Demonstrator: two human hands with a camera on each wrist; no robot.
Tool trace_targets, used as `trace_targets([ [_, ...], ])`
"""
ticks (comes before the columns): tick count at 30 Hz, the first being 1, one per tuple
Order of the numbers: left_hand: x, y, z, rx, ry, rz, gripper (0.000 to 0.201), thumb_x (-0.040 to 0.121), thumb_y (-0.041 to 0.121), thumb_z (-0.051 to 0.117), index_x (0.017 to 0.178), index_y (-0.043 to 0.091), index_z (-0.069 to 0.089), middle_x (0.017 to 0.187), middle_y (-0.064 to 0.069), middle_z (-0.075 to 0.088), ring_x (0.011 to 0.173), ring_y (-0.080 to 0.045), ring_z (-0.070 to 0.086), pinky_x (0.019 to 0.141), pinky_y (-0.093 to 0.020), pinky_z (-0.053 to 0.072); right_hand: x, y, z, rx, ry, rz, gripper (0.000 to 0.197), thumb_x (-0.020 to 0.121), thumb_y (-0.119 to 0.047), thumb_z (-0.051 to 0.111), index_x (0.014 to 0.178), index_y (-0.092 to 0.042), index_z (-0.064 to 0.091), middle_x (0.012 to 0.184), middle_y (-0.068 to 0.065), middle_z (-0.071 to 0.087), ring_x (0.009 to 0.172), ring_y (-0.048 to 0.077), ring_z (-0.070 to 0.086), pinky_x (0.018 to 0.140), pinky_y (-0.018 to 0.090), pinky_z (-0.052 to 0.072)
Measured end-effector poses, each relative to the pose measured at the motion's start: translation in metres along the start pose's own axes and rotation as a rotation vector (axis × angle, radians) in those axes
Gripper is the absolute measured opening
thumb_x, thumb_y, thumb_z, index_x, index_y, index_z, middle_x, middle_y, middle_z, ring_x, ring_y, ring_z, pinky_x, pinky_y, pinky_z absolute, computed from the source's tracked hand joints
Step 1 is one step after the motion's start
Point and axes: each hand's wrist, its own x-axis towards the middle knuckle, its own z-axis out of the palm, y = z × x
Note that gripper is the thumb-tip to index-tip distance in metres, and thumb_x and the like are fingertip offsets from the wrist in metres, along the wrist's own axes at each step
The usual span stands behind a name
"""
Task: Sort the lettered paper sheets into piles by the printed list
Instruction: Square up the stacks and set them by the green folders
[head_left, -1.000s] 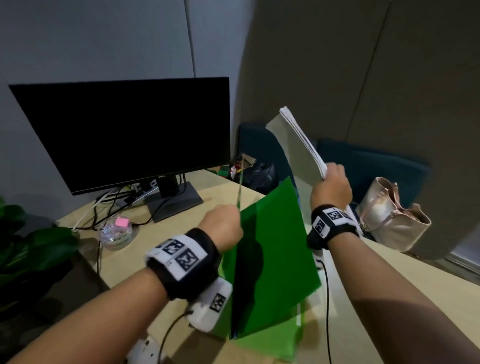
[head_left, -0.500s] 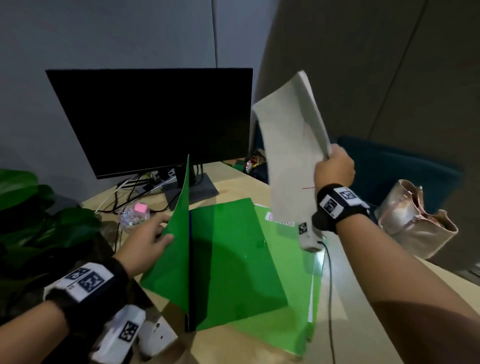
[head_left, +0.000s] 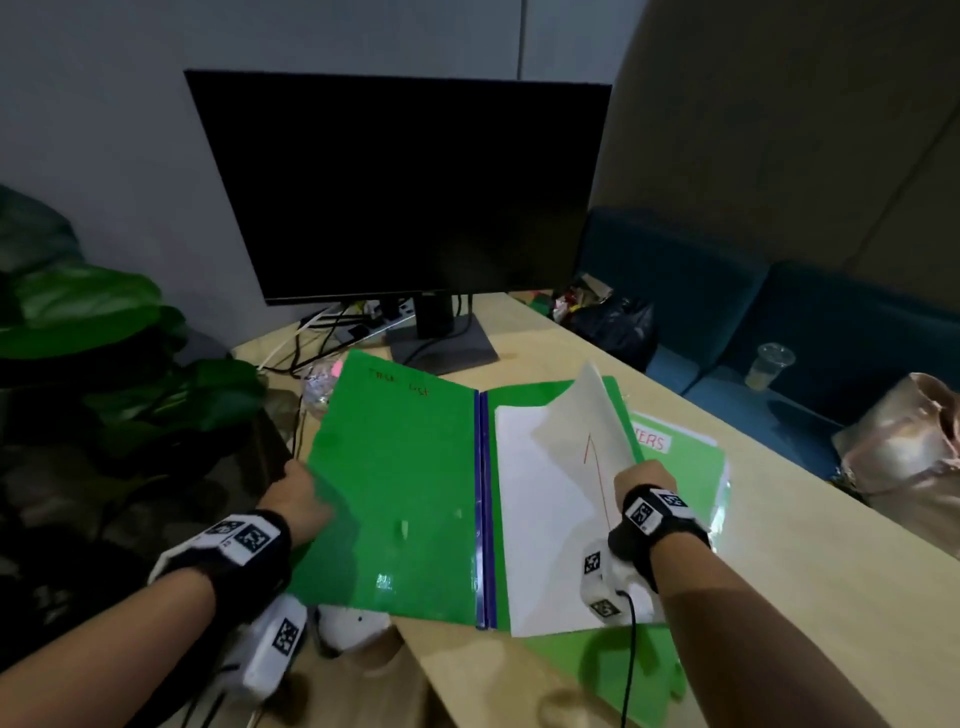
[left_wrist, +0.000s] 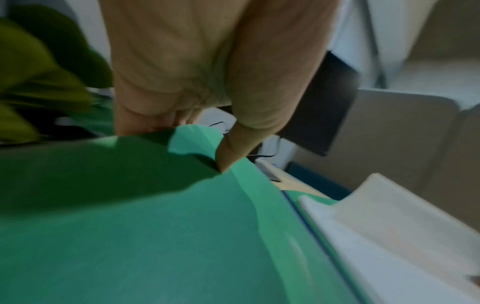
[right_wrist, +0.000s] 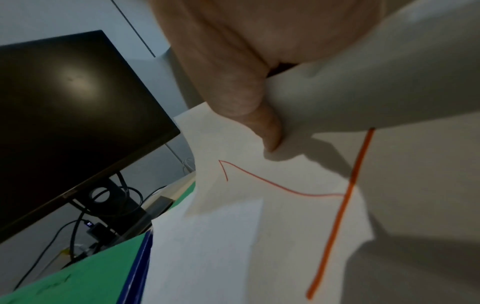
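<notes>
I judge sorting barely begun: my left hand pinches the open green folder cover; right hand fingers grip unsorted paper sheets; no piles yet.

Dim room, dark vignetted corners. Wide-angle bending at edges. Left wrist view motion-blurred. Soft glare spot on monitor. Hand shadows on paper.

Counted: one open green folder, a second green folder beneath, one monitor, one plant, one plastic cup, one handbag, two hands: left, right.
</notes>
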Motion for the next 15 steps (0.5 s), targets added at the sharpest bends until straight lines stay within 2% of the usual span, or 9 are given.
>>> trace_targets([
  [3,0.023,-0.008,0.01,-0.021,0.025,-0.136,0.058,0.089,0.016,0.063,0.131,-0.007,0.029,0.131,-0.026,0.049,0.118,-0.04,0.051,0.092,-0.038,0.043,0.004,-0.01,0.009,-0.042,-0.015,-0.015,0.024,0.093,-0.004,0.047,0.109,0.011,0.059,0.112,0.025,0.062,0.102,0.037,0.061,0.071,0.031,0.042],
  [6,0.041,-0.01,0.021,-0.011,0.022,-0.221,0.059,0.086,0.026,0.066,0.13,-0.006,0.042,0.13,-0.023,0.051,0.118,-0.037,0.054,0.092,-0.035,0.047,0.008,-0.021,0.013,-0.067,-0.015,-0.007,0.025,0.093,-0.005,0.047,0.109,0.011,0.058,0.112,0.025,0.062,0.096,0.035,0.06,0.069,0.03,0.042],
  [8,0.049,-0.01,0.028,0.032,0.01,-0.251,0.058,0.087,0.033,0.063,0.13,-0.002,0.048,0.13,-0.019,0.052,0.117,-0.034,0.055,0.095,-0.034,0.048,0.011,-0.022,0.018,-0.07,-0.017,0.005,0.024,0.092,-0.005,0.048,0.108,0.01,0.058,0.105,0.024,0.062,0.082,0.033,0.057,0.066,0.031,0.043],
  [10,0.053,-0.004,0.026,0.056,0.071,-0.319,0.058,0.088,0.033,0.062,0.131,0.0,0.044,0.133,-0.018,0.046,0.121,-0.034,0.049,0.098,-0.036,0.045,0.01,-0.022,0.021,-0.055,0.005,0.025,0.024,0.087,-0.008,0.053,0.104,0.009,0.059,0.092,0.02,0.061,0.073,0.03,0.056,0.065,0.031,0.046],
  [11,0.055,0.002,0.021,0.04,0.118,-0.334,0.057,0.087,0.03,0.063,0.13,0.0,0.041,0.134,-0.019,0.041,0.123,-0.035,0.045,0.099,-0.039,0.043,0.01,-0.023,0.022,-0.046,0.035,0.042,0.03,0.083,-0.012,0.056,0.105,0.007,0.058,0.089,0.018,0.06,0.075,0.03,0.058,0.069,0.032,0.05],
  [12,0.06,0.006,0.015,0.023,0.172,-0.316,0.056,0.086,0.026,0.063,0.129,0.0,0.039,0.135,-0.02,0.038,0.124,-0.037,0.041,0.099,-0.043,0.041,0.01,-0.024,0.022,-0.069,0.072,0.063,0.042,0.077,-0.02,0.059,0.111,0.005,0.055,0.096,0.018,0.06,0.083,0.032,0.059,0.079,0.039,0.052],
  [13,0.067,0.01,0.005,0.018,0.234,-0.269,0.052,0.086,0.023,0.062,0.128,0.001,0.04,0.134,-0.021,0.038,0.124,-0.038,0.04,0.098,-0.045,0.04,0.011,-0.027,0.023,-0.133,0.109,0.081,0.059,0.075,-0.029,0.061,0.123,0.002,0.048,0.111,0.019,0.056,0.1,0.035,0.056,0.09,0.047,0.048],
  [15,0.087,0.018,-0.02,0.05,0.342,-0.121,0.037,0.087,0.017,0.058,0.12,0.001,0.052,0.125,-0.022,0.048,0.116,-0.04,0.047,0.091,-0.047,0.044,0.012,-0.041,0.024,-0.274,0.152,0.051,0.081,0.08,-0.046,0.063,0.141,-0.006,0.028,0.142,0.019,0.034,0.13,0.037,0.034,0.103,0.055,0.032],
])
